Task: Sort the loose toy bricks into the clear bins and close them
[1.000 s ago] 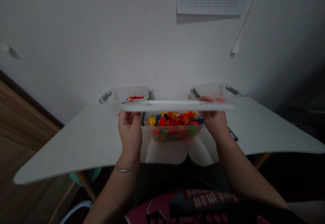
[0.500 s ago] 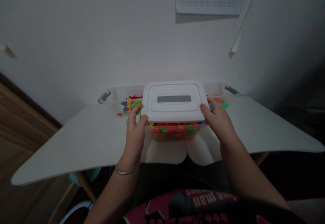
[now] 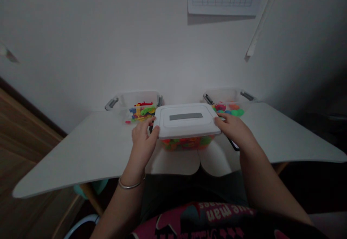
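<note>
A white lid with a grey strip lies over the top of a clear plastic box full of colourful toy pieces. My left hand grips the lid's left edge, thumb at the near corner and fingers on the side. On the opposite edge, my right hand holds the lid in the same way. Whether the lid is snapped down all round cannot be made out. Beside my right wrist a dark phone lies on the table, partly covered by the hand.
Behind, against the wall, stand two open clear boxes: a left box with colourful pieces and a right box with round ones. A small red piece lies by the left box. The white table has a notched front edge.
The lid was held up edge-on above the box, then tilted down, and now lies flat on its top. Both hands came down with it, keeping their hold on its sides.
</note>
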### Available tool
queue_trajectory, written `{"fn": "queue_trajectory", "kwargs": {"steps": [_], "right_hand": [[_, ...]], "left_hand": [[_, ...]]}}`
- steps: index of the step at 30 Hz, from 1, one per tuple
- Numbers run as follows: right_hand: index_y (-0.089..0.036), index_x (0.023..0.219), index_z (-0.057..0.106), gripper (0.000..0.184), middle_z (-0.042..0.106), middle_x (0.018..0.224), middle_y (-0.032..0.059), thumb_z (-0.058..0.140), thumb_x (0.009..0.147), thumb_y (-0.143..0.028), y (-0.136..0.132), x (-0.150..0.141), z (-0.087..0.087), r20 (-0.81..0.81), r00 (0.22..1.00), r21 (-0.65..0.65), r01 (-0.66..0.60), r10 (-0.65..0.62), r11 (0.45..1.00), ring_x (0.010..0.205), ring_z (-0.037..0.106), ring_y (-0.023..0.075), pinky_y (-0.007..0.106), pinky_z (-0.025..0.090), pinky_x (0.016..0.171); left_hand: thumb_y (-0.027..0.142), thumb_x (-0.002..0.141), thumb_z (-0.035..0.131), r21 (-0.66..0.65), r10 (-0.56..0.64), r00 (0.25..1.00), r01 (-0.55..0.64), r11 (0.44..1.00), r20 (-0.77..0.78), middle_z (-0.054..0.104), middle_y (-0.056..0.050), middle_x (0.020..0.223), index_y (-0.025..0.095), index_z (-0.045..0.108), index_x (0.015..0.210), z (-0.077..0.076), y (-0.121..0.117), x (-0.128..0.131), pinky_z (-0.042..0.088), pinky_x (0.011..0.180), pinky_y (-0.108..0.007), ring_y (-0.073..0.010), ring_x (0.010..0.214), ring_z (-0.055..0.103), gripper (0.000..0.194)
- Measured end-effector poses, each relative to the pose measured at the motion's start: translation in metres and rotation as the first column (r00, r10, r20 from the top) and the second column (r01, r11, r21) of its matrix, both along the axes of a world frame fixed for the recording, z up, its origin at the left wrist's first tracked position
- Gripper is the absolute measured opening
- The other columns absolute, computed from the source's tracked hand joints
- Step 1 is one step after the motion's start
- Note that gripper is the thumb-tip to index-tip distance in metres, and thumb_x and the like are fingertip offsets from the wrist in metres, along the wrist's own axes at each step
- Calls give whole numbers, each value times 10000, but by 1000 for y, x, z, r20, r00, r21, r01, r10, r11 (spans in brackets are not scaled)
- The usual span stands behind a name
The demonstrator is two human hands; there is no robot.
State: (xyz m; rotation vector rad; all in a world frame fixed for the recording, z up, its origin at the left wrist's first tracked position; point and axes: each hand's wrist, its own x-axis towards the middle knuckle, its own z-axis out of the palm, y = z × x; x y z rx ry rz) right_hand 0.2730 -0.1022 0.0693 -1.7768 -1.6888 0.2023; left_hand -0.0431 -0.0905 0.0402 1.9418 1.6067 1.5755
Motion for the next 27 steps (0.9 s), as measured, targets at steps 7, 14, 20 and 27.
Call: {"fn": "queue_trajectory", "kwargs": {"steps": [7, 14, 20, 27], "right_hand": [[-192, 1110, 726, 429, 743, 865, 107, 496, 857, -450, 0, 4, 0, 61, 995, -55, 76, -73, 996, 774, 682, 286, 395, 505, 709], [-193, 1178, 692, 431, 681, 1195, 128, 554, 818, -384, 22, 4, -11, -125, 971, 273, -166, 206, 948, 1073, 635, 280, 487, 503, 938], [-256, 1151, 719, 359, 567, 1418, 101, 608, 829, -371, 25, -5, -16, -95, 932, 222, -324, 351, 920, 1341, 494, 292, 556, 323, 1146], [-257, 1201, 697, 418, 578, 1415, 67, 534, 815, -258, 32, -3, -21, -175, 925, 174, -307, 337, 936, 1410, 420, 268, 544, 270, 1192]], "left_hand": [[361, 801, 607, -23, -118, 984, 122, 992, 136, 601, -116, 1209, 204, 689, 1120, -6, 9, 5, 328, 1135, -515, -287, 1216, 517, 364], [321, 744, 701, -138, -195, 815, 317, 938, 546, 606, -111, 1334, 232, 625, 1275, -6, 30, 8, 377, 1119, -522, -303, 1277, 527, 544], [231, 735, 659, -169, -231, 785, 390, 905, 574, 547, -89, 1443, 219, 680, 1216, -1, 35, 10, 268, 1201, -465, -278, 1392, 437, 482], [224, 714, 637, -139, -256, 787, 395, 908, 561, 600, -84, 1389, 211, 713, 1157, -5, 42, 8, 271, 1199, -495, -289, 1377, 457, 450]]}}
